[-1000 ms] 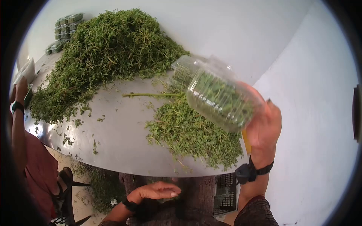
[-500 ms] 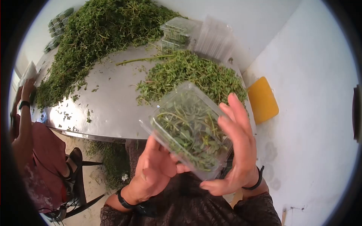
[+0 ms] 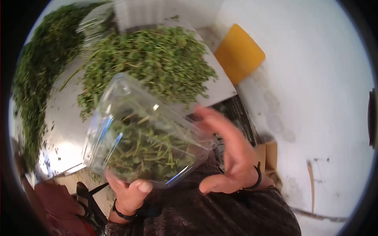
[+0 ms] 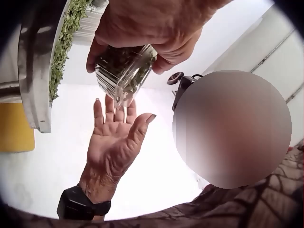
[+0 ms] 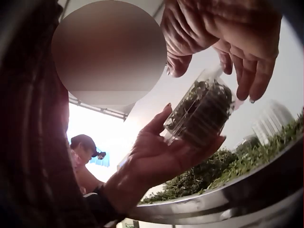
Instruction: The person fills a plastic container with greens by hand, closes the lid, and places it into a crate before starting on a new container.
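A clear plastic clamshell box [image 3: 149,153] filled with leafy green sprigs is tilted in front of the body. My left hand [image 3: 128,194] grips it at the near left edge; in the left wrist view the box [image 4: 121,71] sits between its thumb and fingers. To the right, my right hand [image 3: 234,157] is spread with fingers apart beside the box's right end, its fingertips blurred by motion. The right wrist view shows the box [image 5: 202,111] above the left palm [image 5: 156,159], while the right fingers [image 5: 256,78] hang loosely over its far end.
A mound of cut greens [image 3: 153,63] lies on the metal table [image 3: 67,118], with a larger heap [image 3: 35,86] to the left. Behind stand filled boxes [image 3: 96,23] and stacked clear containers [image 3: 138,13]. A yellow board [image 3: 240,53] leans by the wall. Another person [image 5: 83,152] sits nearby.
The box came down from the right hand, raised over the table, into the left hand close to the body. Now the right hand is spread beside it. The view has swung right.
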Tool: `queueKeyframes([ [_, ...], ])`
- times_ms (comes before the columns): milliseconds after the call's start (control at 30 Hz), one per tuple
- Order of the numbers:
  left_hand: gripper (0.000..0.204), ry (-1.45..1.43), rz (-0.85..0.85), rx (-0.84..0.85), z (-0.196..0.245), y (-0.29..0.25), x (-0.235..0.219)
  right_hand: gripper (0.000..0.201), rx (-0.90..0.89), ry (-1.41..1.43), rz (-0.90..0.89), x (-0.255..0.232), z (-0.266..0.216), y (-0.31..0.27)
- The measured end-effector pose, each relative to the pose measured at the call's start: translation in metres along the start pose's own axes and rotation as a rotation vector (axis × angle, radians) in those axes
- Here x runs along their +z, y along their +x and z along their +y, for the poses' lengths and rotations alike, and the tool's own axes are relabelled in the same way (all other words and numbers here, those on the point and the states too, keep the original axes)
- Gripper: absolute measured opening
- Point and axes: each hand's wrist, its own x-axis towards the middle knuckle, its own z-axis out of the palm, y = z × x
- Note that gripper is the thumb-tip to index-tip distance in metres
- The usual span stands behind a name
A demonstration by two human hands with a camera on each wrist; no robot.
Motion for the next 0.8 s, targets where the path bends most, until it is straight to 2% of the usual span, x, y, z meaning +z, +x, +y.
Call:
queueKeyframes([
  [33, 0.078, 0.124, -0.015, 0.050, -0.006, 0.001, -0.002, 0.082, 0.024, -0.017, 0.028, 0.002, 0.005, -0.010],
  [100, 0.083, 0.220, -0.141, 0.007, -0.008, 0.003, 0.002, 0.089, 0.189, 0.287, 0.048, 0.007, 0.012, -0.030],
  [167, 0.086, 0.343, -0.126, 0.179, -0.010, 0.007, 0.012, 0.094, 0.242, 0.342, 0.052, -0.004, 0.015, -0.039],
  [200, 0.087, 0.132, -0.091, 0.097, -0.008, 0.006, 0.024, 0.093, 0.346, 0.521, 0.091, -0.008, 0.015, -0.042],
  [233, 0.087, 0.135, -0.111, 0.086, -0.004, 0.009, 0.026, 0.091, 0.445, 0.703, 0.128, -0.013, 0.014, -0.045],
  [300, 0.096, 0.375, -0.417, 0.083, 0.001, 0.016, 0.029, 0.091, 0.489, 0.601, 0.151, -0.025, 0.012, -0.054],
  [333, 0.096, 0.381, -0.428, 0.077, 0.001, 0.019, 0.035, 0.092, 0.479, 0.643, 0.167, -0.029, 0.014, -0.059],
  [367, 0.095, 0.286, -0.455, 0.073, 0.002, 0.022, 0.049, 0.093, 0.470, 0.687, 0.181, -0.032, 0.016, -0.064],
  [400, 0.095, 0.192, -0.476, 0.067, 0.004, 0.025, 0.066, 0.093, 0.489, 0.762, 0.296, -0.032, 0.017, -0.070],
  [433, 0.095, 0.097, -0.496, 0.063, 0.005, 0.030, 0.086, 0.093, 0.494, 0.770, 0.301, -0.033, 0.018, -0.074],
  [500, 0.097, -0.096, -0.531, 0.050, 0.006, 0.039, 0.119, 0.080, 0.398, 0.629, 0.424, -0.037, 0.021, -0.084],
  [533, 0.098, -0.194, -0.546, 0.044, 0.006, 0.043, 0.127, 0.080, 0.404, 0.635, 0.430, -0.043, 0.023, -0.090],
  [567, 0.098, -0.190, -0.547, 0.038, 0.010, 0.050, 0.129, 0.070, 0.403, 0.616, 0.509, -0.052, 0.026, -0.095],
  [633, 0.091, 0.463, -0.779, 0.475, 0.020, 0.065, 0.122, 0.049, 0.401, 0.574, 0.666, -0.076, 0.035, -0.105],
  [667, 0.077, 0.610, -0.669, 0.772, 0.013, 0.071, 0.118, 0.039, 0.399, 0.549, 0.747, -0.090, 0.041, -0.110],
  [700, 0.065, 0.741, -0.549, 0.889, 0.008, 0.073, 0.111, 0.029, 0.395, 0.523, 0.827, -0.104, 0.047, -0.116],
  [767, 0.057, 0.900, -0.431, 0.958, 0.002, 0.081, 0.092, 0.012, 0.392, 0.477, 0.976, -0.127, 0.063, -0.127],
  [800, 0.052, 0.930, -0.381, 0.951, 0.007, 0.081, 0.086, 0.012, 0.397, 0.482, 0.977, -0.135, 0.074, -0.136],
])
